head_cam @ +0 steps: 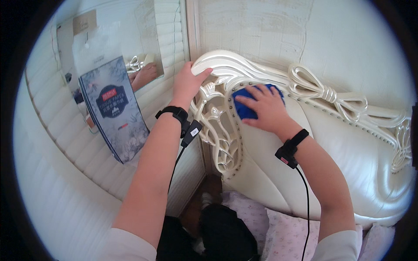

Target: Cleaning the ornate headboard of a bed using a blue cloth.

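Note:
Cream leather panels, a stud border and carved, pearly trim make up the headboard in front of me. My left hand grips the rounded end of its carved top rail, thumb on the near side. Under the spread fingers of my right hand, a blue cloth lies pressed flat against the upper left corner of the padded panel. Part of the cloth is hidden by that hand. Both wrists wear black straps with small cabled devices.
A tissue paper pack hangs on the left beside a mirror. Openwork carving borders the panel's left side. A carved bow juts from the top rail. Floral pillows lie below. Black cables trail from both wrists.

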`<act>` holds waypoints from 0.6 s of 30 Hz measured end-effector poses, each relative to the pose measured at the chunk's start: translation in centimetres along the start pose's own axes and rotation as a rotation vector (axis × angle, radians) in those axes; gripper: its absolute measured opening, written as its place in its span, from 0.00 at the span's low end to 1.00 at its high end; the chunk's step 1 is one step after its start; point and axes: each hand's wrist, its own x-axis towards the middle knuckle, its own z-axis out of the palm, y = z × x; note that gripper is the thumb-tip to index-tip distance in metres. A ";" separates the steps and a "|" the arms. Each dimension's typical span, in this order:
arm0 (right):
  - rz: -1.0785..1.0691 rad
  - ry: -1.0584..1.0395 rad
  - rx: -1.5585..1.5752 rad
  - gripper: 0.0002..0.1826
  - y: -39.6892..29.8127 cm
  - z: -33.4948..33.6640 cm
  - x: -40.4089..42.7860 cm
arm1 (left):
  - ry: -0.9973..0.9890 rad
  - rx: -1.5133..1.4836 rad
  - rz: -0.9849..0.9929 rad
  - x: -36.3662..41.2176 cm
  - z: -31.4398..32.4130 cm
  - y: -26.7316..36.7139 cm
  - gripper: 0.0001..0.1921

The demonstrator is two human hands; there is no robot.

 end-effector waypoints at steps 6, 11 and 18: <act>0.219 0.068 -0.143 0.35 -1.4 0.6 0.0 | 0.008 -0.035 -0.027 -0.2 -0.2 -0.5 0.37; -0.124 -0.018 -0.103 0.35 -1.4 0.3 0.7 | 0.019 -0.013 0.001 -0.1 -0.6 -0.9 0.37; -0.080 0.023 -0.115 0.34 -2.2 1.4 0.5 | 0.013 -0.045 0.010 0.0 0.6 -1.0 0.38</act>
